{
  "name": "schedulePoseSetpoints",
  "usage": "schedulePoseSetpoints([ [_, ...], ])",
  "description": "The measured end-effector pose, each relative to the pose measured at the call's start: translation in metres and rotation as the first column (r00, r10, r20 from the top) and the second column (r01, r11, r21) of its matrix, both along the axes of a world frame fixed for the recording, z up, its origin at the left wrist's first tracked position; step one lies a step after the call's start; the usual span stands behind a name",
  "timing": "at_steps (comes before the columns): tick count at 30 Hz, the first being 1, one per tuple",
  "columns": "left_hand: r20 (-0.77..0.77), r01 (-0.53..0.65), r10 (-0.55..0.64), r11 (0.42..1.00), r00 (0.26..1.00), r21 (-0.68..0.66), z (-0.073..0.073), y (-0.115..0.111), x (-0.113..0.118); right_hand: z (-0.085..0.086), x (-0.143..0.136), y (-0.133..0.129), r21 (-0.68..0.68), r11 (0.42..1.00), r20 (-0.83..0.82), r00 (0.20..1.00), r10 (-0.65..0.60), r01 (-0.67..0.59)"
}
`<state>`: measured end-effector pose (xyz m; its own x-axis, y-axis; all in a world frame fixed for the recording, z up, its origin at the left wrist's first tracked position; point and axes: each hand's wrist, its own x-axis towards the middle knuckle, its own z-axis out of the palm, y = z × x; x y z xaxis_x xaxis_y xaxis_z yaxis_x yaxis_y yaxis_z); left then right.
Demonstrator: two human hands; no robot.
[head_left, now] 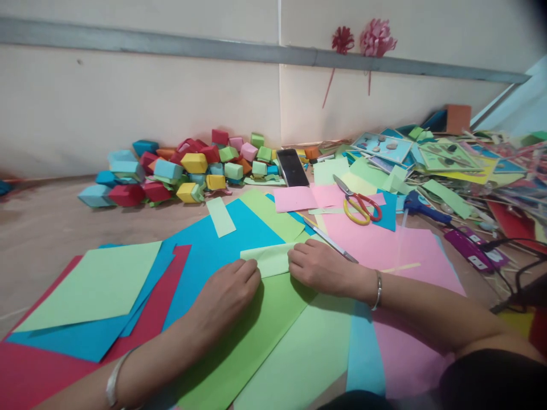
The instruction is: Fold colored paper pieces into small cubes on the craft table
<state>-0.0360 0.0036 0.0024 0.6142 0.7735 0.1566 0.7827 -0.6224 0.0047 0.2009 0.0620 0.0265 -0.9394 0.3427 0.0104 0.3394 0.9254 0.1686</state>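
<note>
Pale-green paper (272, 262): prob. light, creasable; hold ends. My L hand (233, 289) & R hand (320, 266) curl there; can't tell if clamped.

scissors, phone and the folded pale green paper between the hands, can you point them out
Scissors (350, 195): head view, where blades meet handles.
Phone (293, 168): head view, middle of its dark screen.
Folded pale green paper (272, 261): head view, middle of its uncovered face.
</note>
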Motion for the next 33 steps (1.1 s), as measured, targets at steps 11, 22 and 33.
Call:
schedulePoseSetpoints([
  [11,-0.07,-0.135,0.129,0.988,0.989,-0.08,-0.002,0.025,0.011,0.005,-0.007,-0.008,0.008,1.0,0.059,0.998,0.013,-0.014],
  [22,-0.259,-0.285,0.265,0.957,0.929,-0.043,0.01,0.021,0.011,0.007,-0.007,-0.007,-0.034,0.999,0.092,0.996,0.004,-0.001],
  [33,-0.282,-0.213,0.192,0.976,0.94,-0.044,0.01,0.021,0.011,0.015,-0.03,-0.013,-0.095,0.983,0.141,0.98,-0.141,0.155],
])
